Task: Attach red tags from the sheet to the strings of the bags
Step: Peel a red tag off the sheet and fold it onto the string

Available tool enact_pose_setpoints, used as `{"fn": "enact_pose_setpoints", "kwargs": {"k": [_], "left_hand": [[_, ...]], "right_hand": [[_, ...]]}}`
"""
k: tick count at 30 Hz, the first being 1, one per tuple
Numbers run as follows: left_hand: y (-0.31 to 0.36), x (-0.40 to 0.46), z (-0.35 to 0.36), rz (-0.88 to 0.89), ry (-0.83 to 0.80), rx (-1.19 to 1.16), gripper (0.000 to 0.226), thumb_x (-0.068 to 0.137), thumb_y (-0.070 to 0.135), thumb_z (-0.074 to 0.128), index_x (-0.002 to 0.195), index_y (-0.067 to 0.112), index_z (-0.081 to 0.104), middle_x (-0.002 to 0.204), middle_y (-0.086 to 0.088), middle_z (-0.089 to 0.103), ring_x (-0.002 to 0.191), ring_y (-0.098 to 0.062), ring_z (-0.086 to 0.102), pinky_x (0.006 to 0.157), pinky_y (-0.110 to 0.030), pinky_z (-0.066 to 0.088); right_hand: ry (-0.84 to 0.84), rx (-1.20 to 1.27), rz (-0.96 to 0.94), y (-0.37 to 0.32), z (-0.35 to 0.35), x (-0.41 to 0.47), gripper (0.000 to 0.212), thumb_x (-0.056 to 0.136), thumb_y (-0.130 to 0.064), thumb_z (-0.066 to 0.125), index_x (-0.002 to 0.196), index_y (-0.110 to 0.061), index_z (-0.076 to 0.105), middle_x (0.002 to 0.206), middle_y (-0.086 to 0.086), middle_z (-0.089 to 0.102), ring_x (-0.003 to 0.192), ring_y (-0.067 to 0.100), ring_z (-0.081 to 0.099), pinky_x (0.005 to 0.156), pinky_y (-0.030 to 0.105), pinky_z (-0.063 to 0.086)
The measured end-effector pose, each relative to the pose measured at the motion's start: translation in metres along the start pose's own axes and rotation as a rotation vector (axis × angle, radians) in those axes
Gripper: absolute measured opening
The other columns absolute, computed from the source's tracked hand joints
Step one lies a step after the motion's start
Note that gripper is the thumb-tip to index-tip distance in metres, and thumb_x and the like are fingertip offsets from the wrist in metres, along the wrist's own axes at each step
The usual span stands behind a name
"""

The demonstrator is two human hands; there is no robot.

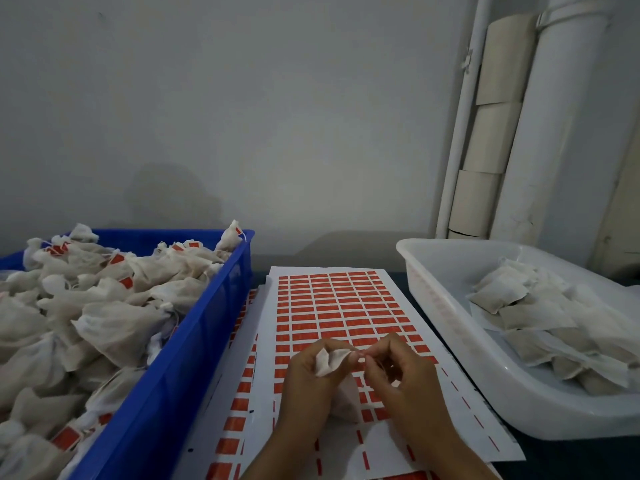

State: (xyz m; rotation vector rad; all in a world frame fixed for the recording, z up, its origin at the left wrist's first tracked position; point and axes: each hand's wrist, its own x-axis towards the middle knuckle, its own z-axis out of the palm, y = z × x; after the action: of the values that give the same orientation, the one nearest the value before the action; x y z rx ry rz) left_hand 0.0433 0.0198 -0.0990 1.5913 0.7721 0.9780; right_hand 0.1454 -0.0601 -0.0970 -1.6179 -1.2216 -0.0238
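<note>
A white sheet (341, 299) printed with rows of red tags lies in the middle, on top of other sheets. Above its near part my left hand (304, 379) grips a small white cloth bag (329, 362) by its gathered neck. My right hand (398, 372) pinches something thin at the bag's neck, close against the left fingertips. I cannot make out the string there. The bag's lower part hangs between both hands.
A blue crate (194, 344) on the left is heaped with white bags bearing red tags. A white tub (446, 306) on the right holds flat untagged bags. A wall with white pipes (554, 133) stands behind.
</note>
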Motion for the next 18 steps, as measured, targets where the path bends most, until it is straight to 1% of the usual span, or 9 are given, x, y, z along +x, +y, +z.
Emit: {"fn": "enact_pose_setpoints", "kwargs": {"k": [3, 6, 8, 10, 13, 15, 16, 17, 18], "left_hand": [[-0.0001, -0.0004, 0.0006, 0.015, -0.009, -0.004, 0.009, 0.081, 0.033, 0.065, 0.082, 0.024, 0.066, 0.073, 0.025, 0.067, 0.076, 0.007, 0.061, 0.05, -0.002, 0.042], [-0.0026, -0.0002, 0.0004, -0.011, 0.043, -0.003, 0.011, 0.08, 0.037, 0.066, 0.081, 0.026, 0.067, 0.073, 0.021, 0.066, 0.074, -0.004, 0.064, 0.052, -0.005, 0.044], [-0.0048, 0.0003, 0.0005, -0.047, 0.082, -0.041, 0.01, 0.078, 0.036, 0.068, 0.08, 0.026, 0.067, 0.073, 0.021, 0.066, 0.076, -0.009, 0.063, 0.058, -0.012, 0.046], [-0.0058, 0.0014, 0.0, -0.093, 0.115, -0.104, 0.01, 0.076, 0.034, 0.071, 0.079, 0.025, 0.067, 0.074, 0.02, 0.066, 0.078, -0.012, 0.063, 0.059, -0.017, 0.047], [-0.006, 0.0034, -0.0036, -0.118, 0.177, -0.138, 0.014, 0.074, 0.033, 0.073, 0.082, 0.025, 0.065, 0.078, 0.019, 0.066, 0.074, -0.011, 0.063, 0.056, -0.016, 0.049], [-0.0069, 0.0047, -0.0054, -0.108, 0.178, -0.144, 0.017, 0.074, 0.032, 0.072, 0.087, 0.023, 0.066, 0.081, 0.016, 0.068, 0.075, -0.012, 0.065, 0.063, -0.022, 0.055], [-0.0068, 0.0047, -0.0059, -0.1, 0.171, -0.139, 0.019, 0.075, 0.032, 0.072, 0.089, 0.022, 0.067, 0.081, 0.015, 0.069, 0.075, -0.012, 0.066, 0.066, -0.025, 0.056], [-0.0066, 0.0042, -0.0063, -0.089, 0.16, -0.134, 0.019, 0.075, 0.033, 0.071, 0.089, 0.022, 0.067, 0.08, 0.016, 0.07, 0.074, -0.01, 0.067, 0.065, -0.024, 0.056], [-0.0063, 0.0035, -0.0062, -0.078, 0.149, -0.131, 0.018, 0.075, 0.033, 0.071, 0.089, 0.022, 0.067, 0.079, 0.018, 0.07, 0.074, -0.005, 0.067, 0.06, -0.02, 0.055]], "right_hand": [[0.009, -0.062, -0.021, 0.0016, 0.0013, 0.0002, 0.029, 0.082, -0.017, 0.067, 0.072, -0.035, 0.046, 0.064, -0.023, 0.052, 0.076, -0.008, 0.056, 0.067, 0.004, 0.044], [-0.002, -0.114, 0.006, 0.0033, 0.0012, 0.0011, 0.031, 0.081, -0.018, 0.067, 0.068, -0.034, 0.044, 0.062, -0.022, 0.051, 0.07, -0.005, 0.057, 0.064, 0.002, 0.043], [0.002, -0.142, 0.042, 0.0046, -0.0009, 0.0026, 0.029, 0.083, -0.021, 0.066, 0.07, -0.033, 0.043, 0.066, -0.02, 0.053, 0.065, 0.003, 0.059, 0.062, 0.001, 0.043], [0.022, -0.147, 0.079, 0.0067, -0.0034, 0.0043, 0.022, 0.084, -0.024, 0.064, 0.076, -0.032, 0.045, 0.075, -0.018, 0.057, 0.068, 0.005, 0.061, 0.064, 0.003, 0.043], [0.049, -0.142, 0.164, 0.0083, -0.0058, 0.0062, 0.012, 0.086, -0.028, 0.062, 0.085, -0.025, 0.05, 0.082, -0.015, 0.058, 0.073, 0.004, 0.062, 0.071, 0.007, 0.047], [0.054, -0.141, 0.205, 0.0079, -0.006, 0.0074, 0.012, 0.086, -0.028, 0.062, 0.086, -0.024, 0.051, 0.084, -0.014, 0.059, 0.074, 0.004, 0.062, 0.074, 0.012, 0.05], [0.058, -0.145, 0.217, 0.0074, -0.0063, 0.0079, 0.012, 0.086, -0.028, 0.062, 0.086, -0.024, 0.05, 0.084, -0.014, 0.058, 0.073, 0.004, 0.062, 0.074, 0.012, 0.05], [0.064, -0.149, 0.224, 0.0073, -0.0067, 0.0084, 0.013, 0.085, -0.029, 0.062, 0.086, -0.024, 0.05, 0.083, -0.015, 0.057, 0.072, 0.004, 0.061, 0.072, 0.01, 0.048], [0.07, -0.146, 0.229, 0.0078, -0.0071, 0.0085, 0.013, 0.085, -0.029, 0.062, 0.086, -0.025, 0.05, 0.083, -0.016, 0.056, 0.072, 0.003, 0.06, 0.07, 0.007, 0.045]]}}
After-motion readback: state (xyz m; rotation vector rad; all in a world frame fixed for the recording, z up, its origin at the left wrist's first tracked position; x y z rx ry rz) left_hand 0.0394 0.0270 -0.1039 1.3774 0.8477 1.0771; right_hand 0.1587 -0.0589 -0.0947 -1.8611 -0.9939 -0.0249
